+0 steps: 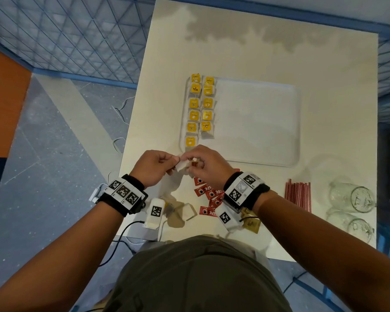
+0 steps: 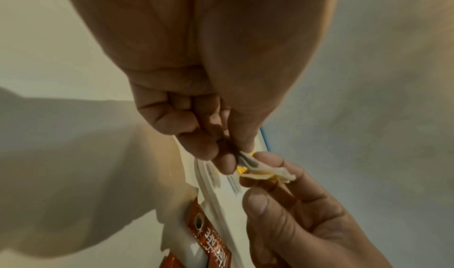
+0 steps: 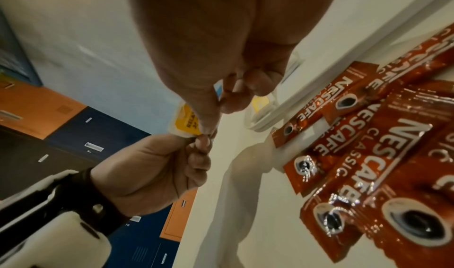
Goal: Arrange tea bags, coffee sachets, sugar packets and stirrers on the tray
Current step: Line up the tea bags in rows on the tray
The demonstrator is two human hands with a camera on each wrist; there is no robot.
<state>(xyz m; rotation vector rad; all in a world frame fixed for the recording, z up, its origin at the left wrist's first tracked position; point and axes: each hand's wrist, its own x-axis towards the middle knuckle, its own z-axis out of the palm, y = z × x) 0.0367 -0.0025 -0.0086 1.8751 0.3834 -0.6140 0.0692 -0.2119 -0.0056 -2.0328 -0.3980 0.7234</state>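
I see both hands, left hand [image 1: 154, 167] and right hand [image 1: 206, 164], pinching one white paper tea bag with yellow tag [image 3: 184, 123] just above the desk [image 1: 268, 55] beside the clear plastic tray [image 1: 296, 122], its body mostly hidden, perhaps folded

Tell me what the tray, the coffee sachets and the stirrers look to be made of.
Tray: probably white plastic, smooth with a rounded raised rim. Coffee sachets: glossy foil-like film, with bright glints and crinkles. Stirrers: thin red-brown sticks, plastic or paper; too small to tell.
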